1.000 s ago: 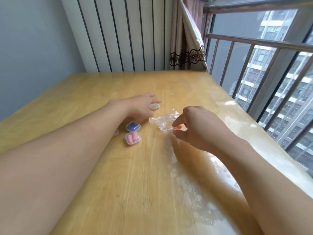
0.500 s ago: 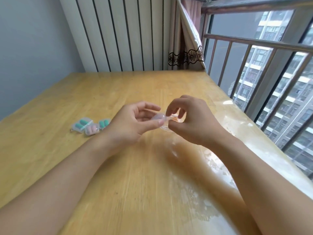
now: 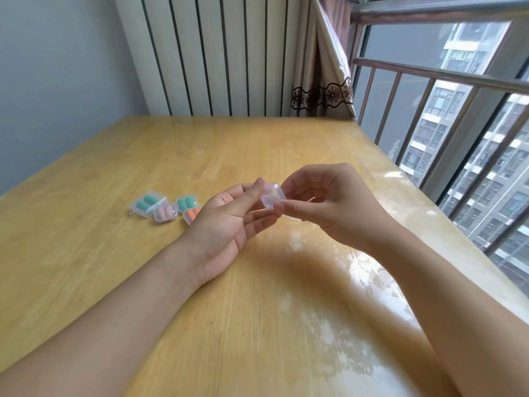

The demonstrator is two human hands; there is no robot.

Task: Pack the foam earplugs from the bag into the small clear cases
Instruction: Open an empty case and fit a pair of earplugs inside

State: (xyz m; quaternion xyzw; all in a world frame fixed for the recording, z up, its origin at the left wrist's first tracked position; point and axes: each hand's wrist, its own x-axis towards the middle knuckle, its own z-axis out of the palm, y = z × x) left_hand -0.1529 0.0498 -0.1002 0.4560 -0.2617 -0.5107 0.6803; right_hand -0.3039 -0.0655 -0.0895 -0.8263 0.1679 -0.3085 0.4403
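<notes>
Both hands are raised above the middle of the wooden table (image 3: 120, 253), meeting over a small clear case (image 3: 272, 196) held between them. The left hand (image 3: 229, 222) is turned palm-up, its thumb and fingers stretched toward the case, with the thumb tip touching the case's upper left edge and the fingertips reaching under it. The right hand (image 3: 329, 202) curls around from the other side, pinching the case between the thumb below and the index finger above, while the remaining fingers fold loosely into the palm. The case looks translucent and slightly blurred; whether its lid is open or closed, and whether it holds anything, cannot be told. On the table toward the left edge, just beyond the left hand, sits a cluster of filled cases: a larger case with two green earplugs (image 3: 147, 203), a case with pink earplugs (image 3: 165, 212) just beside it, a smaller case with green earplugs (image 3: 186, 202) behind that, and a case with orange earplugs (image 3: 191, 215) partly hidden by the left hand. They lie close together, some touching. The bag cannot be made out clearly. Past the far edge hang a ribbed white panel (image 3: 217, 53) and a curtain (image 3: 323, 67), and along the right edge runs a window railing (image 3: 440, 75).
</notes>
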